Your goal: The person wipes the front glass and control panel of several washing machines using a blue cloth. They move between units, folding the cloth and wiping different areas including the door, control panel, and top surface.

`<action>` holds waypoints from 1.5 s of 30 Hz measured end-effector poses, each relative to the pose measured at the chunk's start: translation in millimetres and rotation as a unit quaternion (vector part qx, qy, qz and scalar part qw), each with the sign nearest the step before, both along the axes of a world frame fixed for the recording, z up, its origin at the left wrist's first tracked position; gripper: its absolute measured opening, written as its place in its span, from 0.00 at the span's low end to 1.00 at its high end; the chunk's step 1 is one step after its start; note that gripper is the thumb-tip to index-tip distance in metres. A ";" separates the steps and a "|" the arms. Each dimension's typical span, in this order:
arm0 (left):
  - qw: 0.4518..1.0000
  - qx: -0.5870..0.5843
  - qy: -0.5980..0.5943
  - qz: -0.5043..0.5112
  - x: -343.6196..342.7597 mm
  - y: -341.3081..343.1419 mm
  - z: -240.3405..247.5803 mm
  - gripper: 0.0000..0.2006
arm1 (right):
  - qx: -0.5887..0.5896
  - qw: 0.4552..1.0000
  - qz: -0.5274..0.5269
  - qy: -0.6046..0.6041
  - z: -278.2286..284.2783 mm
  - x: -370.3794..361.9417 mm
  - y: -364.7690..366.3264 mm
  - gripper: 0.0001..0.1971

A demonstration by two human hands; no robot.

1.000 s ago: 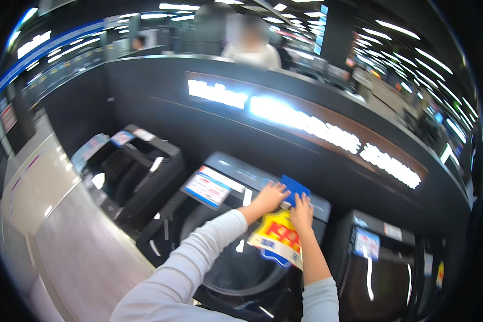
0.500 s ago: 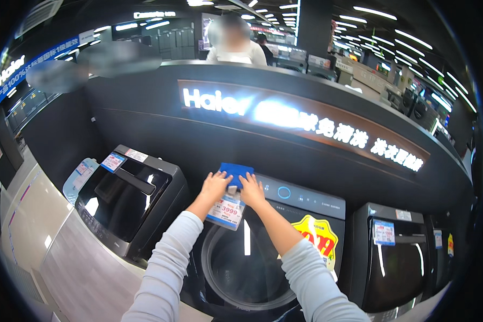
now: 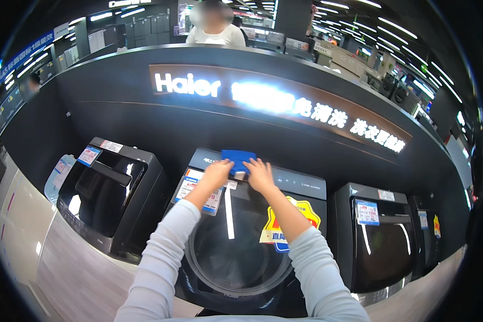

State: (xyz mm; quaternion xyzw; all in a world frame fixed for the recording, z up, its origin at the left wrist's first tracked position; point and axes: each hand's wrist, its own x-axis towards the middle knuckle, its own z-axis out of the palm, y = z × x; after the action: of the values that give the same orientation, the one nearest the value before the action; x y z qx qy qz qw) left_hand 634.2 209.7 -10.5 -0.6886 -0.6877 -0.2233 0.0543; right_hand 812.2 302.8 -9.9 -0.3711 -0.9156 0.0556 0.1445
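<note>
A blue cloth [image 3: 239, 161] lies at the upper control panel [image 3: 300, 183] of a dark front-loading washing machine [image 3: 241, 257]. My left hand [image 3: 217, 176] grips the cloth's left side, fingers bent over it. On the right side, my right hand [image 3: 259, 176] presses and holds the cloth, covering part of the panel. A small pale piece, perhaps a label, shows at the cloth's lower edge between my hands. Below my left hand a price card [image 3: 211, 200] is on the machine, and a yellow promotional sticker [image 3: 300, 212] sits partly behind my right forearm.
A black top-loading washer [image 3: 107, 188] stands to the left, another dark washer [image 3: 383, 241] to the right. Behind the machines rises a dark partition [image 3: 118, 121] with a lit sign [image 3: 279, 104]. Beyond it is a person in a white top [image 3: 216, 35].
Both hands and the blue cloth have slid to the right along the panel, away from the price card. The view has shifted, so the surroundings appear farther left and higher.
</note>
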 end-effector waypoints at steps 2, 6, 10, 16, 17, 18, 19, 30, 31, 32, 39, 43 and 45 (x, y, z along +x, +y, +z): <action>0.998 0.014 0.035 -0.044 36.8 23.8 -2.1 0.21 | 0.008 0.999 -0.031 0.012 2.3 43.4 10.9 0.27; 0.995 0.017 0.032 -0.092 117.9 52.8 5.9 0.21 | 0.008 0.996 -0.087 -0.018 12.2 125.8 25.7 0.28; 0.991 -0.051 0.040 -0.116 194.3 74.5 12.3 0.22 | 0.033 0.989 -0.144 -0.029 14.5 197.4 34.2 0.27; 0.984 -0.080 0.072 -0.143 289.2 86.0 14.8 0.26 | 0.050 0.985 -0.166 -0.012 1.0 298.0 37.4 0.27; 0.983 -0.077 0.075 -0.151 299.5 86.4 10.3 0.26 | 0.051 0.986 -0.160 -0.006 -0.9 308.6 34.0 0.27; 0.984 -0.051 0.083 -0.147 304.7 88.4 7.2 0.26 | 0.052 0.987 -0.155 -0.001 -0.9 317.7 32.8 0.27; 0.986 0.056 0.071 -0.141 303.4 90.5 -11.4 0.15 | 0.053 0.991 -0.119 0.018 -0.4 319.6 30.3 0.26; 0.968 -0.169 0.035 -0.181 324.7 -22.6 32.8 0.14 | -0.072 0.996 -0.016 0.059 20.8 356.5 -75.6 0.14; 0.967 -0.163 0.047 -0.189 325.1 -36.1 38.7 0.14 | -0.087 0.994 -0.015 0.058 24.6 358.3 -87.5 0.14; 0.966 -0.158 0.057 -0.196 325.8 -48.8 42.0 0.14 | -0.103 0.993 -0.012 0.056 26.6 360.7 -98.7 0.14; 0.949 -0.143 0.049 -0.276 349.3 -147.2 43.3 0.10 | -0.100 0.987 0.101 0.069 19.0 394.3 -179.5 0.12; 0.949 -0.116 -0.017 -0.292 364.1 -208.3 37.3 0.12 | -0.090 0.983 0.139 0.085 21.1 411.7 -237.1 0.15; 0.958 -0.090 -0.037 -0.271 375.9 -239.3 34.3 0.14 | -0.081 0.983 0.142 0.088 21.1 415.4 -266.5 0.17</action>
State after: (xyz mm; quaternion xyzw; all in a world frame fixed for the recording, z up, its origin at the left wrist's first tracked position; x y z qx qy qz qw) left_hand 1010.1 -29.7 23.8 -0.8421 -0.4946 -0.1921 -0.0964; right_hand 1227.6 36.2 11.2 -0.2414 -0.9353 0.1815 0.1846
